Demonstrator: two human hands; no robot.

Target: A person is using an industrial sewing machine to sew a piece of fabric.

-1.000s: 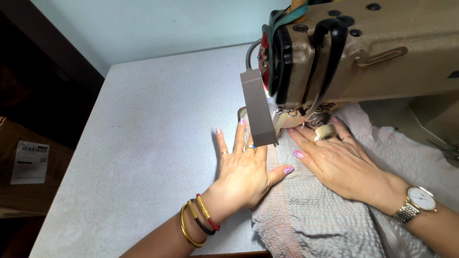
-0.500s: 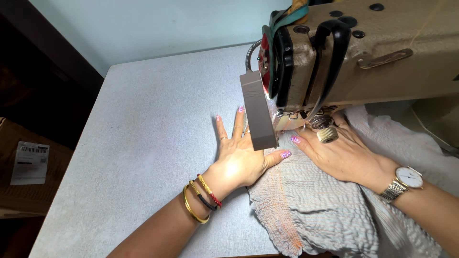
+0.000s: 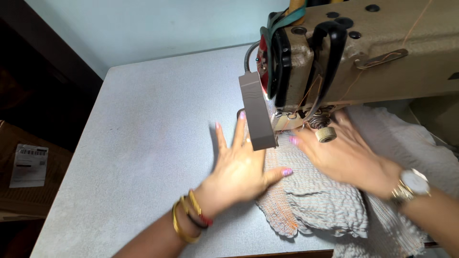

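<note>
Both hands lie flat on the cloth [image 3: 330, 200], a grey crinkled piece spread on the table [image 3: 143, 143] under the sewing machine [image 3: 363, 52]. The left hand [image 3: 241, 167] is open, palm down, fingers spread; its thumb rests on the cloth's left edge while the fingers reach onto bare table beside the machine's grey lamp [image 3: 256, 112]. The right hand [image 3: 346, 155], also open and gripping nothing, presses the cloth just below the needle area, blurred. Bangles [image 3: 189, 220] ring the left wrist, a watch [image 3: 411, 184] the right. A cardboard box [image 3: 24, 172] sits off the table's left side.
</note>
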